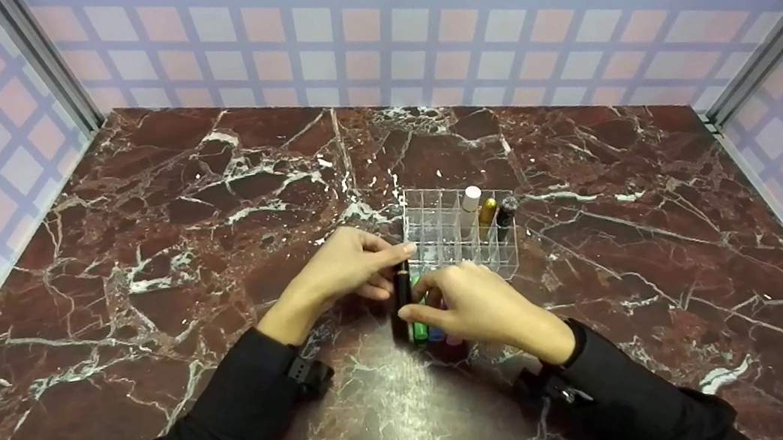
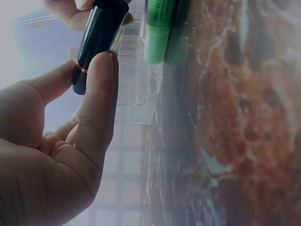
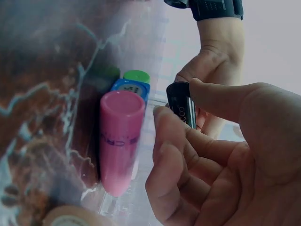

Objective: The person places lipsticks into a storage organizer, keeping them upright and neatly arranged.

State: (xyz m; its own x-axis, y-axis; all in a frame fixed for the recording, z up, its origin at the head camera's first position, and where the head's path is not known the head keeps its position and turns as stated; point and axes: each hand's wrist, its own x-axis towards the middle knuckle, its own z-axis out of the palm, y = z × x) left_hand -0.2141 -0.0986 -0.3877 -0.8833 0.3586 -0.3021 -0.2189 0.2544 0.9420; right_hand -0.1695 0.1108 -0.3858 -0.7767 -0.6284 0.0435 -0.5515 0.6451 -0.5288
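Both hands are on a black lipstick tube (image 1: pixel 402 287) with a thin gold ring, held above the table in front of a clear compartment organizer (image 1: pixel 433 248). My left hand (image 1: pixel 348 267) pinches the ringed end between thumb and finger, plain in the left wrist view. At the other end, my right hand (image 1: pixel 474 304) pinches the tube with thumb and fingertips. Beneath the right hand lie a green tube (image 1: pixel 419 330), a blue tube (image 3: pixel 131 87) and a pink tube (image 3: pixel 121 136), partly hidden in the head view.
In the organizer's far right part stand a white-capped tube (image 1: pixel 472 198), a gold tube (image 1: pixel 487 212) and a dark tube (image 1: pixel 506 212). A beige round end (image 3: pixel 75 217) shows low in the right wrist view. Patterned panels (image 1: pixel 369 49) border the marbled table (image 1: pixel 170 204).
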